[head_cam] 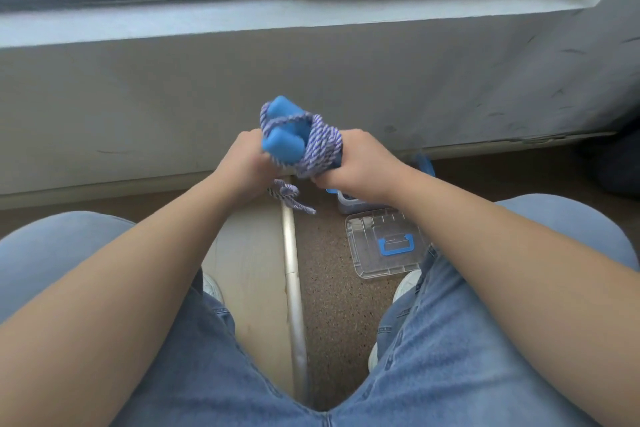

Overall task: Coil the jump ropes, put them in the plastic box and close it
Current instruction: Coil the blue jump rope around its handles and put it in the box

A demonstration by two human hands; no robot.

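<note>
The left hand [242, 163] is curled round the near end of the 2 blue handles [282, 146], which lie side by side. The right hand [360, 163] grips the other side of the bundle, fingers closed over the turns of the blue-and-white jump rope [323, 146] wound round the handles. 1 strand crosses the top of the handles. Both hands hold the bundle up between the knees, clear of the floor. A knotted loose end [289, 198] of the rope hangs just below the left hand.

Under the right wrist, on the speckled floor [332, 305], stands the clear plastic box [346, 203], mostly hidden by the arm, with a blue latch [426, 163] showing past the wrist. Its clear lid [367, 253] with a blue carry handle [396, 246] lies flat just nearer than the box, off it, touching the right leg's jeans [433, 340]. A metal strip [292, 270] divides the speckled floor from a pale floor panel [249, 270]. Beyond the hands are a grey wall [173, 97] and a window sill [311, 10].
</note>
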